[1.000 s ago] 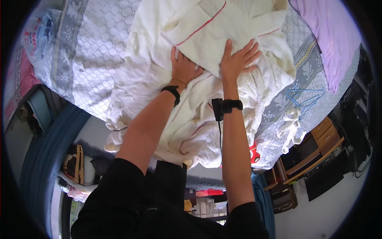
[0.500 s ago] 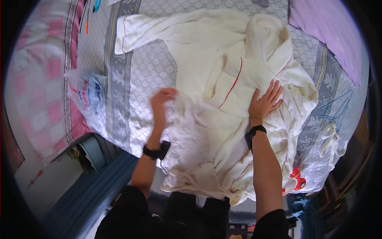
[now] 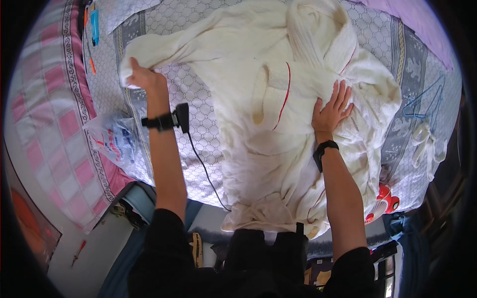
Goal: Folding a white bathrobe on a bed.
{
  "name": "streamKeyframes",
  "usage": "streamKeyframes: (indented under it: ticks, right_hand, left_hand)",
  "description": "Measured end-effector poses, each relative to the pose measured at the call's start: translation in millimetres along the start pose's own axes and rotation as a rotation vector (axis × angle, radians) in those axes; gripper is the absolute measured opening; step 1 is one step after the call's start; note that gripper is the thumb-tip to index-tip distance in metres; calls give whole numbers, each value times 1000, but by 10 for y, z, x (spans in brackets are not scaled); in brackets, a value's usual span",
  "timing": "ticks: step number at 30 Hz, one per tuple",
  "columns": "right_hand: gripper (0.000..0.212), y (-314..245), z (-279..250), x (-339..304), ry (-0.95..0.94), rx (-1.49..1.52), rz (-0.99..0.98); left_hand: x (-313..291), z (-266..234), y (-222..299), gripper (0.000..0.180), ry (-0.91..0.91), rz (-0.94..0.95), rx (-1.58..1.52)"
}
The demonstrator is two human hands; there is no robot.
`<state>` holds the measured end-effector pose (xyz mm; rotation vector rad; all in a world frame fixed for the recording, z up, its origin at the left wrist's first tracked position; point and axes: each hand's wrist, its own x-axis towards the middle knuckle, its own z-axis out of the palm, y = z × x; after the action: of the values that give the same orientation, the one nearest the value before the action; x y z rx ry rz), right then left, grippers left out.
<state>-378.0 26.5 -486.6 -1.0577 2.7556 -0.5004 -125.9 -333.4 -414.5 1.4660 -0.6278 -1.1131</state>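
A cream-white bathrobe (image 3: 238,99) with thin red piping lies spread on the bed (image 3: 191,104), its thick collar (image 3: 320,25) at the far end. One sleeve (image 3: 174,49) stretches out to the left. My left hand (image 3: 144,77) is closed around the cuff of that sleeve, the fingers partly hidden by the cloth. The other sleeve (image 3: 308,102) is folded across the robe's middle, its cuff opening facing left. My right hand (image 3: 333,111) lies flat near it with fingers spread, pressing on the cloth. The robe's lower part is bunched and wrinkled close to my body.
A clear plastic bag (image 3: 115,141) lies on the left, near a pink-and-white checked cover (image 3: 54,114). On the right are a blue hanger (image 3: 425,102), a white cloth belt (image 3: 423,149) and a red-and-white object (image 3: 382,203). A lilac pillow (image 3: 422,25) lies far right. A cable hangs from my left wrist strap.
My left hand has moved far and left from beside the robe's edge to the outstretched sleeve's cuff and has taken hold of it. My right hand stays flat on the robe.
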Motion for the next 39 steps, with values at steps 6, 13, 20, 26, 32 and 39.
streamKeyframes:
  ticks: [6,13,20,26,32,39]
  right_hand:
    - [70,17,10,-12,3,-7,-3]
    - [58,212,248,-172,-268,-138,167]
    - [61,125,223,-163,-57,-20,120]
    - [43,87,187,-91,-29,193,38]
    - [57,22,-45,71,-215,81,-5]
    - [31,492,-1387,-627,-75,516,-132]
  left_hand:
    - [-1864,429,98,38,-288,743,509]
    - [-2865,51,-1327,58,-1162,983,1207]
    - [-2815,4,-1540,66,-1129,1089,1426]
    - [-2792,33,-1542,61,-1101,1147,1238]
    - [-2595,-2,-1230,60,-1323,967,1017]
    - [-3349,-1931,-220,76,-1077,818,1191]
